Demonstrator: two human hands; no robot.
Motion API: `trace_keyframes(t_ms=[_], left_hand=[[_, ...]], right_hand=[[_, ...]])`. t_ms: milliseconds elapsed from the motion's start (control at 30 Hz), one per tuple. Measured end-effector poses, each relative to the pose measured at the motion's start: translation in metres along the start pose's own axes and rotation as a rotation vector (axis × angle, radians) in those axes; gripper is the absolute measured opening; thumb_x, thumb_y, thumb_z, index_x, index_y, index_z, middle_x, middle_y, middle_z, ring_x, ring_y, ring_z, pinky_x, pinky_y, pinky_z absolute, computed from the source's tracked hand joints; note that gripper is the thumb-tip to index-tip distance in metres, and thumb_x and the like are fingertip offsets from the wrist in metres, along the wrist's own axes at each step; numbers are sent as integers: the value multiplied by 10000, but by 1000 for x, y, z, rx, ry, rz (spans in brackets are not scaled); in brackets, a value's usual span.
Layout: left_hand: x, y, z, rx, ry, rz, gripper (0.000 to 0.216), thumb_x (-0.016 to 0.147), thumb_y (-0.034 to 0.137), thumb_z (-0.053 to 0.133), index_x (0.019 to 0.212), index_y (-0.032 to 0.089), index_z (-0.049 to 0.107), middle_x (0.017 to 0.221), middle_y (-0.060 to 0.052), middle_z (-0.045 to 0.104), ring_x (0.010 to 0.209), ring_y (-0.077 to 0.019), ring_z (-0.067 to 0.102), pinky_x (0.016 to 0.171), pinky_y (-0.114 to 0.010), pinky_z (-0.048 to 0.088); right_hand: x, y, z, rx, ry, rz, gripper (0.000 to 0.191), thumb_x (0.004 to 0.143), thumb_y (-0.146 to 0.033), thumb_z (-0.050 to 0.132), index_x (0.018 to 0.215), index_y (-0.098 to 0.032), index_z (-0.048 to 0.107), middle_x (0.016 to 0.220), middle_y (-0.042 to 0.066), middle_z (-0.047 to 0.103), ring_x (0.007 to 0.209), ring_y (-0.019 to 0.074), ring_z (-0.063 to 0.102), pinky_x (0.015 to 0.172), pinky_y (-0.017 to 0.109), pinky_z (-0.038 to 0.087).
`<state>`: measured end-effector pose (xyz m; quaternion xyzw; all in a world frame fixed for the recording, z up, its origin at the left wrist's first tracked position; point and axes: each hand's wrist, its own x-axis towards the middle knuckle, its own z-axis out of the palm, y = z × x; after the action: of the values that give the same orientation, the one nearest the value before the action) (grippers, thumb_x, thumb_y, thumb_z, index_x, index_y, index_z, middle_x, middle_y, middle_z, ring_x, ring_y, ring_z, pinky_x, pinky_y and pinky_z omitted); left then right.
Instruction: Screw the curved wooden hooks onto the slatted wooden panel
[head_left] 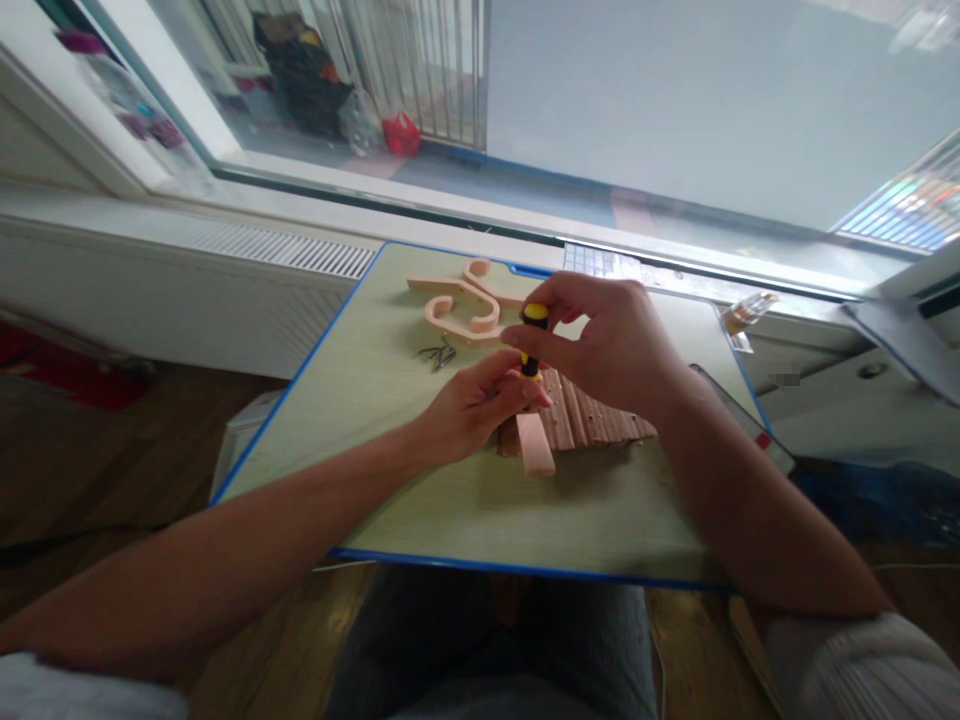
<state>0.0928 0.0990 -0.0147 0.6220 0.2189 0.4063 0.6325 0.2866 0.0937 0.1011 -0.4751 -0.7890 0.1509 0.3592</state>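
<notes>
Dark wooden floorboards [97, 470] fill the lower left of the frame, and grey-trousered knees [487, 640] show at the bottom centre under a small table [360, 400] with a pale top and a blue edge.

Both bare forearms reach up from the lower corners over the near edge of the table. At its middle lies a slatted wooden panel [592, 420], its drilled slats side by side, with a short wooden block [536, 445] at its near left end. The left hand [472, 405] rests beside this block, fingers pinched shut around the lower end of a screwdriver [533, 340]. The screwdriver stands roughly upright over the panel. The right hand [600, 340] is closed around its yellow-and-black handle from above, thumb and forefinger on the cap.

Just beyond the hands lie a few small dark metal pieces [439, 352], and behind them curved wooden pieces [465, 305] near the far edge.

Past the table, a white radiator [225, 290] runs along the left. Above it is a white windowsill [420, 215], with a small bottle [746, 312] at the right. Wide window glass [675, 100] fills the top of the frame.
</notes>
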Motion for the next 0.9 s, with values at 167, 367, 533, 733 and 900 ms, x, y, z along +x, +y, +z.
trace_keyframes(t_ms=[167, 367, 533, 733, 900], left_hand=[[1, -2, 0, 37, 14, 15, 362, 1076, 518, 747, 1083, 160, 796, 1026, -88, 821, 956, -174, 759, 907, -304, 605], [1, -1, -1, 46, 13, 19, 366, 1085, 526, 731, 1109, 167, 800, 1044, -88, 823, 974, -174, 750, 928, -306, 597], [1, 3, -1, 86, 5, 10, 413, 1084, 566, 714, 1079, 164, 812, 1065, -103, 828, 1008, -188, 753, 939, -314, 602], [0, 3, 0, 37, 6, -12, 396, 1050, 562, 767, 1109, 172, 801, 1023, -77, 829, 932, -170, 752, 888, -298, 601], [0, 3, -1, 112, 20, -11, 462, 1063, 610, 726, 1059, 159, 825, 1042, -99, 832, 959, -184, 741, 887, -304, 584]], right_hand=[[1, 2, -4, 19, -9, -3, 322, 895, -503, 866, 923, -188, 803, 877, 27, 799, 815, 175, 679, 803, 367, 529], [2, 1, -13, 123, -98, -27, 258, 958, -399, 792, 1077, -180, 857, 1030, 51, 847, 899, 188, 747, 859, 378, 593], [1, -1, -7, 98, -14, -21, 226, 918, -394, 847, 949, -172, 819, 922, 45, 810, 848, 179, 708, 816, 367, 570], [0, -2, -4, 51, 0, -13, 262, 895, -420, 868, 889, -194, 737, 838, 12, 750, 785, 162, 663, 778, 364, 549], [0, 0, -13, 77, -104, -33, 305, 919, -420, 841, 1104, -181, 796, 1027, 43, 816, 873, 184, 731, 826, 377, 588]])
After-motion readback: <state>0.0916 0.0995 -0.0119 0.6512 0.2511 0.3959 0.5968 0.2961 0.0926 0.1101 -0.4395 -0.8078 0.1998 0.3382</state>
